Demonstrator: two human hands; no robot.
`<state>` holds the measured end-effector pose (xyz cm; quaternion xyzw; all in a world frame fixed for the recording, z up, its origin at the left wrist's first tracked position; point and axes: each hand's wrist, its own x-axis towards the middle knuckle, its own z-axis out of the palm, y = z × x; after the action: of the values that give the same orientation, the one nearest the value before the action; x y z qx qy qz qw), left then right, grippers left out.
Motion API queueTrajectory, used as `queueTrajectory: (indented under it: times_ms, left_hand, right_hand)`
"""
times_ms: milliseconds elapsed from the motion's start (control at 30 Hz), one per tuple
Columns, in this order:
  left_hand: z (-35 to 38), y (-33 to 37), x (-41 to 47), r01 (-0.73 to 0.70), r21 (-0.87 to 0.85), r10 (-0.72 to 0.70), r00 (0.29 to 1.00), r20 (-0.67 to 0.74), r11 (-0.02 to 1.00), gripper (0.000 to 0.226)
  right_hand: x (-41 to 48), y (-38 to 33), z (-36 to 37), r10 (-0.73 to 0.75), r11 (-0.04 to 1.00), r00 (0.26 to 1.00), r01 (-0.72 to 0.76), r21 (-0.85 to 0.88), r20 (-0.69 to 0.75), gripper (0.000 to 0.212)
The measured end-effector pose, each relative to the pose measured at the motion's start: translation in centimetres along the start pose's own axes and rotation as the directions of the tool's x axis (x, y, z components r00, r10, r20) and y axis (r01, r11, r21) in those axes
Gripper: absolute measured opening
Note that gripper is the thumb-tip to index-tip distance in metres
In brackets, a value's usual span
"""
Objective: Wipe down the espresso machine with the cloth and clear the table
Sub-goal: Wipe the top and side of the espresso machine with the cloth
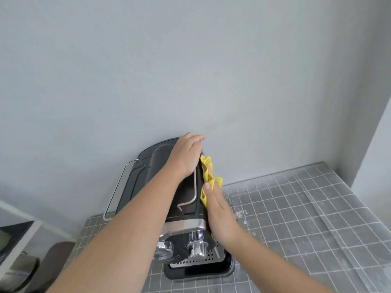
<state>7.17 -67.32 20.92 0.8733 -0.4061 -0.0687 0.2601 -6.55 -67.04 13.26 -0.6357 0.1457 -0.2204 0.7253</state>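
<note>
A black espresso machine (pixel 186 199) with chrome trim stands on the grey gridded table (pixel 296 208), close to the wall. My left hand (pixel 186 157) lies flat on its top near the back edge, fingers curled over the rim. My right hand (pixel 220 212) presses a crumpled yellow cloth (pixel 208 174) against the machine's right side, palm flat and fingers pointing away from me. The chrome group head (pixel 196 242) and the perforated drip tray (pixel 201 263) show below my forearms.
A grey wall rises right behind the machine, with a corner at the far right. White dust and crumbs (pixel 241 212) speckle the table beside the machine. A thin metal rail (pixel 120 187) sticks out on the machine's left. Dark objects (pixel 19 269) sit off the table's left edge.
</note>
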Motion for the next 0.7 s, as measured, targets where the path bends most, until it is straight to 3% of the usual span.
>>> queueTrajectory:
  times_ms: [167, 267, 367, 467, 600, 667, 700]
  left_hand:
    - [-0.6, 0.5, -1.0, 0.008, 0.003, -0.008, 1.000, 0.013, 1.000, 0.041]
    - [-1.6, 0.8, -2.4, 0.008, 0.065, -0.010, 0.999, 0.032, 0.998, 0.035]
    - [-3.3, 0.1, -4.8, 0.014, 0.124, -0.014, 1.000, -0.001, 0.992, 0.054]
    - [-5.5, -2.0, -7.4, 0.064, 0.177, -0.054, 0.997, -0.060, 0.982, 0.057]
    - [-8.7, -5.5, -10.6, 0.149, 0.224, -0.124, 0.985, -0.123, 0.963, 0.056]
    - [-10.2, -7.5, -11.7, 0.172, 0.255, -0.143, 0.981, -0.130, 0.951, 0.053]
    - [-10.6, -8.4, -12.1, 0.182, 0.264, -0.161, 0.982, -0.101, 0.947, 0.053]
  right_hand:
    - [-3.3, -0.7, 0.2, 0.075, 0.996, 0.997, -0.075, 0.043, 0.001, 0.045]
    - [-2.0, -2.9, -0.4, 0.052, 0.994, 0.988, -0.037, 0.101, -0.143, 0.045]
    - [0.2, -5.3, -1.1, -0.047, 0.996, 0.970, 0.063, 0.060, -0.238, 0.044]
    - [2.0, -7.4, -0.4, -0.205, 0.979, 0.968, 0.204, -0.028, -0.146, 0.044]
    - [2.8, -9.8, 2.5, -0.301, 0.914, 0.950, 0.311, -0.259, 0.079, 0.044]
    - [2.7, -10.1, 4.5, -0.271, 0.780, 0.931, 0.362, -0.511, 0.246, 0.042]
    - [2.6, -9.9, 5.1, -0.177, 0.664, 0.926, 0.362, -0.655, 0.333, 0.043]
